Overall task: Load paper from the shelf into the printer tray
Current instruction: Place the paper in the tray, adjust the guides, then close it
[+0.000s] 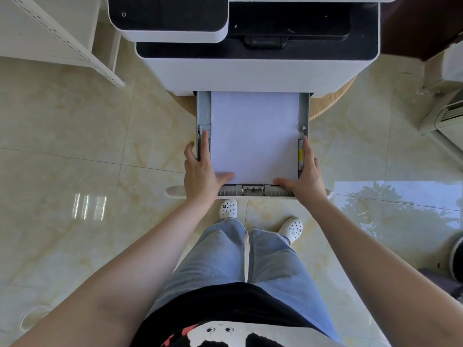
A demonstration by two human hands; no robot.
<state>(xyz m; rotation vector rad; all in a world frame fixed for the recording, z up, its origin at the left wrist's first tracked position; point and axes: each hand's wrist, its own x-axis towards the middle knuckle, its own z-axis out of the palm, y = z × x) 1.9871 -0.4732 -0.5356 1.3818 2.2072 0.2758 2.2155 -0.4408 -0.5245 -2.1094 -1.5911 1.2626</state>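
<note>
The grey paper tray [203,106] is pulled out of the white and black printer [250,68], toward me. A stack of white paper [254,136] lies flat inside it, between the side guides. My left hand [200,169] grips the tray's left wall, fingers along the rail and thumb resting on the paper's near left corner. My right hand [304,174] holds the tray's right side, fingers along the right rail by a yellow tab [300,154], thumb on the paper's near right corner.
The printer stands on a round wooden table [333,101]. A white shelf unit [62,41] is at the upper left, a white appliance [446,103] at the right. Glossy tiled floor [75,159] surrounds me; my feet [260,221] stand just below the tray's front.
</note>
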